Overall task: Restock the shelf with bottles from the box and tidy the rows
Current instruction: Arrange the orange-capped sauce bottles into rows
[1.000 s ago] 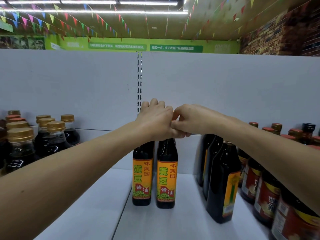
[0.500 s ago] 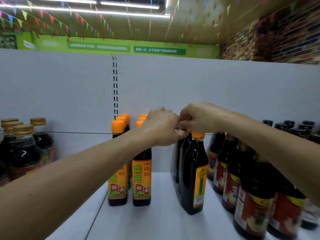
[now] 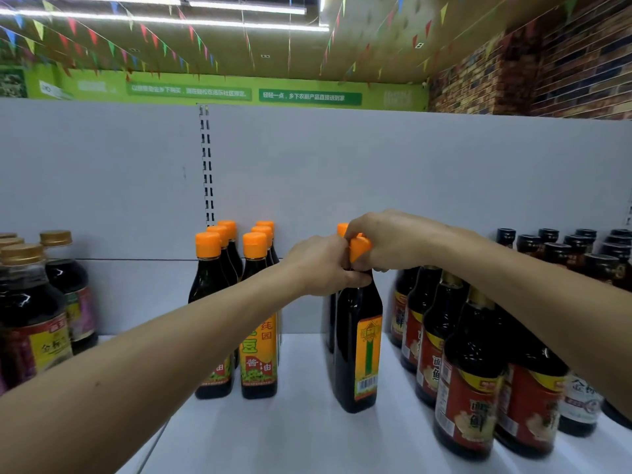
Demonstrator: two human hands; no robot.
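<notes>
A dark soy-sauce bottle (image 3: 359, 340) with an orange cap and a yellow-green label stands mid-shelf, with more of its kind in a row behind it. My left hand (image 3: 321, 265) grips its neck. My right hand (image 3: 393, 239) curls over the orange cap from the right. To the left stand two rows of orange-capped bottles (image 3: 258, 336) with orange labels. The box is out of view.
Red-labelled dark bottles (image 3: 468, 381) crowd the shelf's right side, black-capped ones behind them. Gold-capped bottles (image 3: 30, 316) stand at the far left. The white shelf (image 3: 290, 436) has bare room in front and between the rows. A grey back panel rises behind.
Both hands left the two orange-labelled bottles, whose orange caps now show, and shifted right onto the yellow-green-labelled bottle. The view panned right.
</notes>
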